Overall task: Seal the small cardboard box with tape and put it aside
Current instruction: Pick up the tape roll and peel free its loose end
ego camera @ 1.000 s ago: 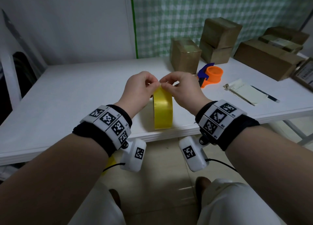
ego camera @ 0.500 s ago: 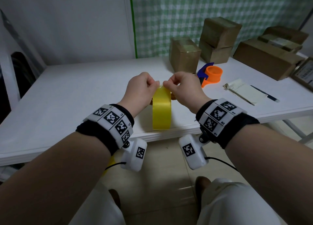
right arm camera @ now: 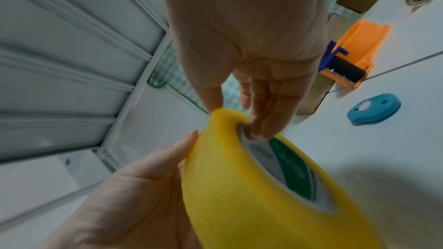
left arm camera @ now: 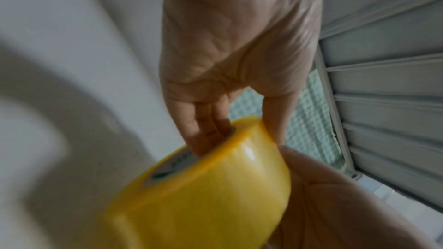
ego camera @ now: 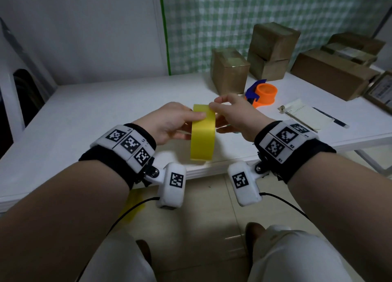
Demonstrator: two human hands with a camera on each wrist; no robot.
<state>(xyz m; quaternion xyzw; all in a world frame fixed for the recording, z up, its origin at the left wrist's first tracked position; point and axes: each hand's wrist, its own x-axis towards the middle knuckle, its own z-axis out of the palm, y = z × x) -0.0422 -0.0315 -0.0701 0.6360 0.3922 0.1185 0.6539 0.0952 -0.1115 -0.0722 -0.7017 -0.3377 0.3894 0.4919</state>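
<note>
Both hands hold a yellow tape roll (ego camera: 202,133) upright over the table's front edge. My left hand (ego camera: 191,124) grips its left side, fingers (left arm camera: 203,126) inside the core and thumb across the outer face. My right hand (ego camera: 214,112) pinches the roll's top edge, with its fingers (right arm camera: 261,120) hooked into the core of the tape roll (right arm camera: 251,196). The small cardboard box (ego camera: 230,69) stands upright on the white table (ego camera: 106,112), behind the hands and apart from them.
An orange and blue tape dispenser (ego camera: 263,93) sits beside the small box. Two stacked boxes (ego camera: 273,50) and a long box (ego camera: 331,74) stand at the back right. A notepad (ego camera: 305,114) and pen (ego camera: 331,117) lie to the right. A blue oval object (right arm camera: 374,109) lies on the table.
My left hand has slid down from the roll's top, laying its thumb across the outer face. My right hand stays pinching the top edge. The roll has hardly moved.
</note>
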